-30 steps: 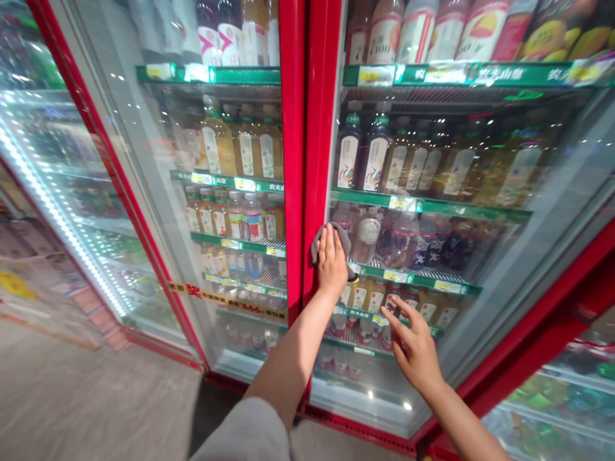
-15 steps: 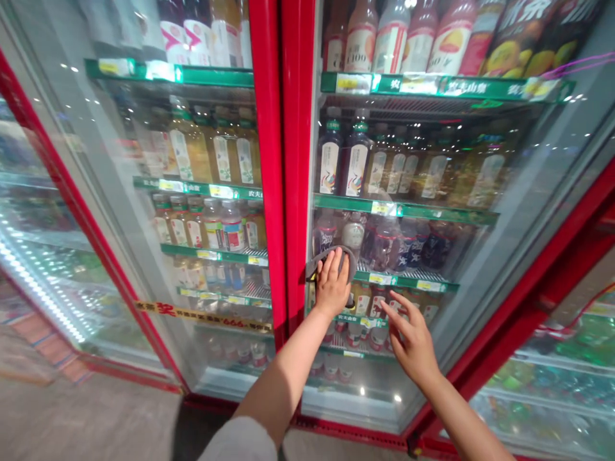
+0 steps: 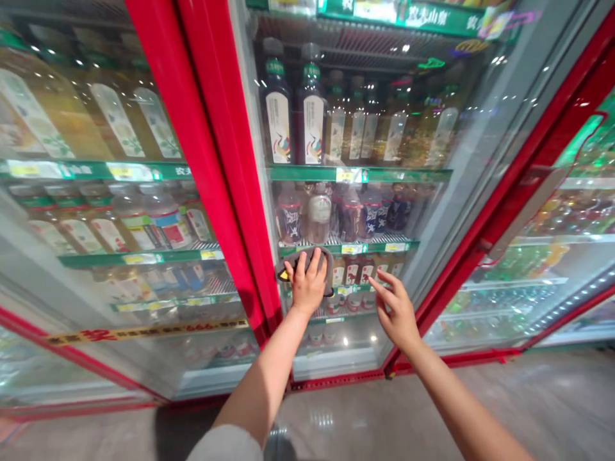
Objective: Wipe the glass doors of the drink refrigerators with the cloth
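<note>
My left hand [image 3: 307, 285] lies flat with its fingers spread on a grey cloth [image 3: 328, 264], pressing it against the glass door [image 3: 336, 349] of a red-framed drinks fridge. A small yellow and black patch shows at the cloth's left edge. To the right, my right hand [image 3: 396, 314] is raised near the same glass, fingers apart and loosely bent, holding nothing. Whether its fingertips touch the glass I cannot tell. Behind the glass, two dark bottles with white labels [image 3: 314, 128] stand above the hands.
A red door frame [image 3: 225, 160] runs down left of the cloth, with another glass-fronted section of bottles [image 3: 113, 115] beyond it. On the right, a slanting red frame [image 3: 509, 211] borders a further fridge. Grey floor [image 3: 336, 422] lies below.
The view has shifted closer and to the right. My left hand and the cloth are lower against the shelves behind the glass. My right hand stays raised with its fingers apart.
</note>
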Action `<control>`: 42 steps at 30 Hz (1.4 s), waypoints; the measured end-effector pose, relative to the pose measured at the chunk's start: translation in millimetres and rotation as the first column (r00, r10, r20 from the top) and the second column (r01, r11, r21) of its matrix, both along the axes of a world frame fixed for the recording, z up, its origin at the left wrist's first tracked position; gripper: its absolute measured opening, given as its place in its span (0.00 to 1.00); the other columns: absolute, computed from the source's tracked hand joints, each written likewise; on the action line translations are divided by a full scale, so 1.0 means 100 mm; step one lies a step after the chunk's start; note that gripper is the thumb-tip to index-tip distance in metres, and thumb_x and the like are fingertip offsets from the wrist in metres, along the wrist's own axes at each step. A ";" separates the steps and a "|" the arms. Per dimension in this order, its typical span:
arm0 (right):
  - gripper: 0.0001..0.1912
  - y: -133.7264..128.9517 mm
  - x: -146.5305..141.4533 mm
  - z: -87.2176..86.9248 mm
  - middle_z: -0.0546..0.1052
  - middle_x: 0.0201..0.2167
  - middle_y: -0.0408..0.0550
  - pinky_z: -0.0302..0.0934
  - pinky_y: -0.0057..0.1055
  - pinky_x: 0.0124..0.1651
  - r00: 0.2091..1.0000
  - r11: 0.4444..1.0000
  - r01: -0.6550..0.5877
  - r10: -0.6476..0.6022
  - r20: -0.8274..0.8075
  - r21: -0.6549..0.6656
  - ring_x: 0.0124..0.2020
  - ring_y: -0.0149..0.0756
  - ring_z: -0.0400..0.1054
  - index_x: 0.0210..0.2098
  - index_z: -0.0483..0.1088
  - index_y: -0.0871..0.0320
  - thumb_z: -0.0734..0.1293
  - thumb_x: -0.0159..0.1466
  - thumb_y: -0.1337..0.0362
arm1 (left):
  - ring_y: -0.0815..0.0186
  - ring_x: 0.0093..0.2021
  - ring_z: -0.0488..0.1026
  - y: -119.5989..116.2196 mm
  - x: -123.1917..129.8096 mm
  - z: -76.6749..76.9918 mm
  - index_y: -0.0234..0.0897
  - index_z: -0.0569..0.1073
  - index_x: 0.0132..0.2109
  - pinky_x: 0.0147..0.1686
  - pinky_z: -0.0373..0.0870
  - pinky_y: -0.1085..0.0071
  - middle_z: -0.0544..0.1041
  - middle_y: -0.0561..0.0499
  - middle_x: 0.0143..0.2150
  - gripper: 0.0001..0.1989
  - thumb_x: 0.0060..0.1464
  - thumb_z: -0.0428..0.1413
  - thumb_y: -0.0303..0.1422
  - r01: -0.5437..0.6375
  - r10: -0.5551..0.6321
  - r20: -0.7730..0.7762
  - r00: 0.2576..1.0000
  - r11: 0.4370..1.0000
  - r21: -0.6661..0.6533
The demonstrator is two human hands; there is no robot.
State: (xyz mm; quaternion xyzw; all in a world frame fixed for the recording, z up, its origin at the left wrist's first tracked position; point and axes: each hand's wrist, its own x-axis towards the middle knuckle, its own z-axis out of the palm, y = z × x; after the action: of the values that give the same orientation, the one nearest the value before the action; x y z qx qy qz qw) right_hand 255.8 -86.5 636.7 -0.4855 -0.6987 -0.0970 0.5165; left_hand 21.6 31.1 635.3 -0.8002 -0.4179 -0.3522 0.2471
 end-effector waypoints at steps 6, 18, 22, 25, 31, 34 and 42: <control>0.31 0.02 0.19 -0.22 0.70 0.61 0.55 0.70 0.49 0.58 0.997 0.996 -0.059 0.055 -0.061 -0.063 0.61 0.45 0.68 0.64 0.69 0.45 0.60 0.66 0.75 | 0.51 0.70 0.64 -0.11 -0.33 -0.51 0.58 0.68 0.66 0.71 0.35 0.34 0.72 0.47 0.67 0.37 0.52 0.62 0.24 0.070 -0.113 -0.167 0.979 0.966 -0.248; 0.25 0.19 0.59 -0.40 0.73 0.57 0.54 0.71 0.47 0.57 0.973 0.986 -0.151 0.134 -0.188 -0.075 0.57 0.42 0.72 0.59 0.73 0.48 0.60 0.67 0.73 | 0.51 0.75 0.53 -0.13 0.55 -0.61 0.59 0.70 0.64 0.72 0.33 0.36 0.69 0.48 0.70 0.37 0.50 0.68 0.29 0.009 -0.028 -0.099 0.995 0.982 -0.190; 0.24 0.19 0.81 -0.40 0.75 0.55 0.53 0.72 0.48 0.56 0.972 0.985 -0.153 0.134 -0.191 -0.085 0.55 0.43 0.73 0.58 0.75 0.48 0.61 0.67 0.71 | 0.47 0.77 0.45 -0.20 0.53 -0.57 0.47 0.69 0.67 0.72 0.33 0.35 0.64 0.40 0.72 0.34 0.54 0.65 0.29 -0.170 0.176 0.028 0.984 0.974 -0.148; 0.23 0.20 0.92 -0.35 0.76 0.53 0.53 0.72 0.47 0.55 0.969 0.987 -0.149 0.134 -0.208 -0.062 0.55 0.43 0.73 0.58 0.75 0.48 0.61 0.68 0.70 | 0.43 0.78 0.37 -0.17 0.83 -0.37 0.36 0.62 0.71 0.72 0.31 0.34 0.53 0.32 0.76 0.35 0.59 0.62 0.33 -0.262 0.273 0.165 0.948 0.961 -0.082; 0.23 0.20 1.05 -0.30 0.77 0.53 0.52 0.72 0.45 0.55 0.965 0.975 -0.213 0.201 -0.167 -0.060 0.54 0.42 0.74 0.58 0.75 0.46 0.61 0.69 0.70 | 0.49 0.76 0.51 -0.21 1.15 -0.41 0.52 0.63 0.70 0.72 0.30 0.37 0.63 0.44 0.73 0.39 0.54 0.67 0.33 -0.092 0.079 -0.093 0.993 0.986 -0.140; 0.22 0.23 1.14 -0.30 0.77 0.53 0.52 0.72 0.43 0.54 0.966 0.973 -0.221 0.209 -0.149 -0.064 0.54 0.42 0.74 0.58 0.75 0.47 0.61 0.69 0.70 | 0.49 0.76 0.50 -0.23 1.16 -0.42 0.49 0.63 0.70 0.73 0.30 0.37 0.62 0.43 0.74 0.36 0.56 0.65 0.32 -0.167 0.166 -0.018 0.986 0.980 -0.113; 0.24 0.26 1.16 -0.17 0.78 0.52 0.51 0.72 0.44 0.54 0.962 0.968 -0.250 0.244 -0.125 -0.032 0.53 0.43 0.74 0.60 0.74 0.45 0.61 0.68 0.70 | 0.47 0.76 0.50 -0.21 1.30 -0.36 0.45 0.67 0.67 0.73 0.33 0.38 0.64 0.40 0.72 0.34 0.56 0.64 0.30 -0.220 0.222 0.091 0.971 0.975 -0.032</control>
State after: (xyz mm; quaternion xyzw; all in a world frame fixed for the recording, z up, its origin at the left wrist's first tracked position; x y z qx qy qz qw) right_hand 372.3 -60.4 620.1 -0.4117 -0.7235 0.0141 0.5540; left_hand 151.5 10.4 599.3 -0.7338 -0.5195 -0.3552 0.2560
